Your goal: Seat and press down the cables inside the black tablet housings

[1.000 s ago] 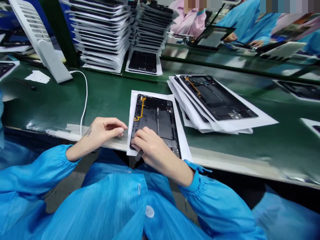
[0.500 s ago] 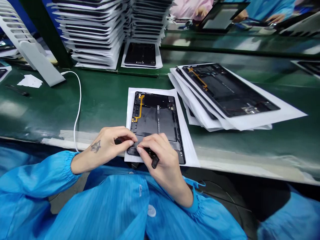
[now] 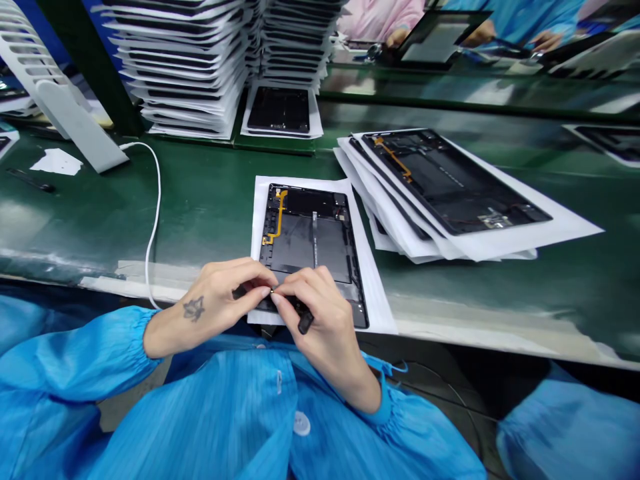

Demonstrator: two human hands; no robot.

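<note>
On a white sheet [image 3: 375, 293] lies a black tablet back housing [image 3: 295, 250], open side up, with an orange flex cable [image 3: 281, 217] along its left edge. Over its near end my two hands meet fingertip to fingertip. My left hand [image 3: 220, 303] is closed in a pinch at a tiny part [image 3: 271, 291], too small to name. My right hand [image 3: 325, 320] pinches at the same spot, thumb against forefinger. A short black stick-like tool [image 3: 305, 323] is held within its fingers, with its far end hidden.
To the right, more tablet housings [image 3: 460, 180] lie stacked between white sheets. Tall stacks of sheet-separated panels [image 3: 185, 67] stand at the back. A white stand [image 3: 83, 127] with a white cable [image 3: 157, 220] is on the left. Co-workers' hands [image 3: 545, 41] show across the bench.
My left fingertips have moved slightly right and now meet those of my right hand, where a tiny part shows. The black tool has tilted a little. The housing stays in place.
</note>
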